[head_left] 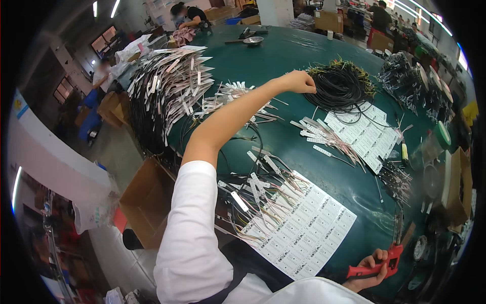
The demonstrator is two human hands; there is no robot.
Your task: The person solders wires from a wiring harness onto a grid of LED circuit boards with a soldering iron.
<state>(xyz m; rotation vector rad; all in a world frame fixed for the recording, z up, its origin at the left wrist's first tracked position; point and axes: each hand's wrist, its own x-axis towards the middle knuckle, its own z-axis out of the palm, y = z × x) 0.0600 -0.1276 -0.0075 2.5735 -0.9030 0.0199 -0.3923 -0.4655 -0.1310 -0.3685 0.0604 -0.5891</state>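
Observation:
My left hand point(301, 82) reaches far forward over the table, its fingers closed at the left edge of a coiled bundle of black cables point(336, 88). Whether a cable is pinched in those fingers is hidden. Yellow-green wire ends point(349, 66) stick out around the bundle's far side. Low on the right, my right hand point(372, 272) grips a red pistol-shaped soldering gun point(392, 261), its metal tip pointing away from me. In front of me lies a white circuit board panel point(316, 223), with thin coloured wires point(268, 215) along its left side.
A second white panel point(362, 131) lies beneath the cable bundle's near edge, beside loose strips point(324, 134). A big heap of wired strips point(172, 86) covers the table's left. Cardboard boxes point(144, 207) stand left and right; a green-lidded jar point(435, 144) is at right. Other people work farther off.

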